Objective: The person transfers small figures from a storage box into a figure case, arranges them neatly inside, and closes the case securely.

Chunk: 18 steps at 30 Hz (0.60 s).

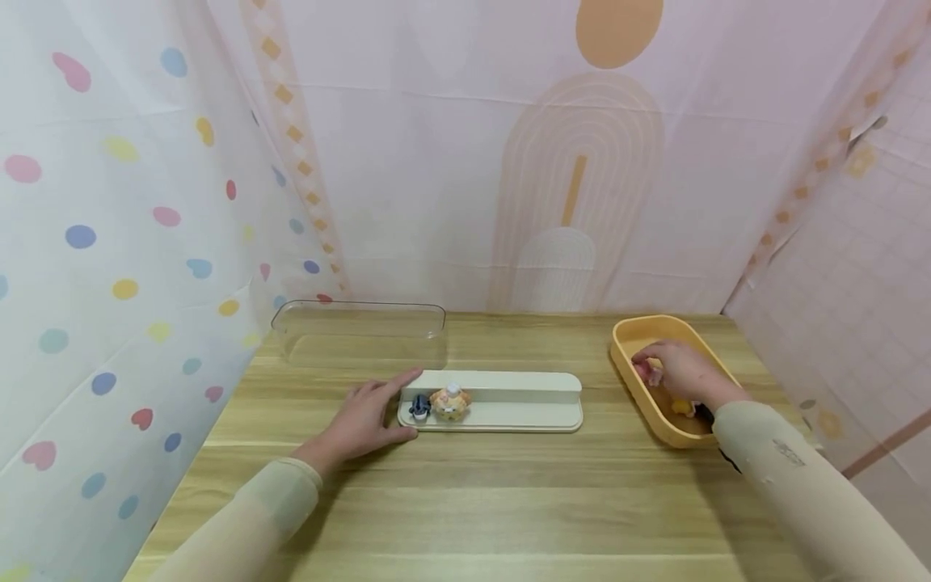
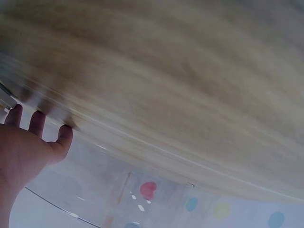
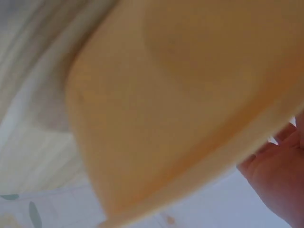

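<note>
A long cream display base (image 1: 524, 414) with a raised back step lies on the table. At its left end stand a small dark blue-and-white figurine (image 1: 419, 407) and a fluffy orange-and-white figurine (image 1: 451, 402). My left hand (image 1: 364, 416) rests around that end, forefinger along the back corner and thumb at the front edge, both fairly straight. Inside the orange tub (image 1: 631, 380), my right hand (image 1: 684, 370) pinches a pink figurine (image 1: 648, 373). A yellow-and-dark figurine (image 1: 684, 406) lies below that hand, partly hidden. The right wrist view shows mostly tub wall (image 3: 166, 109).
A clear plastic cover (image 1: 364, 335) sits at the back left of the wooden table (image 1: 473, 501), behind my left hand. Patterned cloth (image 1: 436, 178) hangs along the back and both sides.
</note>
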Available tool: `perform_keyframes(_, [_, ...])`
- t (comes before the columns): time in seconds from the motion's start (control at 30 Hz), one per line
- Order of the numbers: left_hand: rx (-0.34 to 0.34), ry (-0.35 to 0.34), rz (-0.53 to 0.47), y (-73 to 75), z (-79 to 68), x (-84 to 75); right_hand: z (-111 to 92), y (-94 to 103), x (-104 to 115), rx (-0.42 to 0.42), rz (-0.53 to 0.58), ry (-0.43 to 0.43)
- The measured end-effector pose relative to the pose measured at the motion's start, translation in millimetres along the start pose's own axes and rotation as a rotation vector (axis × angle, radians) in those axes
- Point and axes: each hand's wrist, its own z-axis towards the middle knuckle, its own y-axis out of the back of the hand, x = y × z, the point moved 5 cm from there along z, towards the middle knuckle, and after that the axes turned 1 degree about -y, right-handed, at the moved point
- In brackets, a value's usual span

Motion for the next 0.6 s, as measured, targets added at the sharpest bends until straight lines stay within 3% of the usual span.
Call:
perform_keyframes(0.1, [0.007, -0.001, 0.0, -0.8, 0.4, -1.0, 4, 0.5, 0, 0.002, 0.011, 0.01])
perform_keyframes(0.23, [0.016, 0.0, 0.001, -0.7, 0.7, -1.7, 5, -4.7, -3, 0.089, 0.069, -0.051])
perform_keyframes(0.3, [0.016, 0.002, 0.0, -0.3, 0.6, -1.2, 4, -7.7, -4, 0.103, 0.046, -0.078])
perform_keyframes(0.47, [0.008, 0.003, 0.006, 0.2, 0.3, 0.6, 6, -12.0, -5, 0.073, -0.042, -0.115])
perform_keyframes(0.6, [0.01, 0.007, 0.014, -0.8, -0.4, 1.9, 9, -14.6, -7, 0.067, 0.009, -0.13])
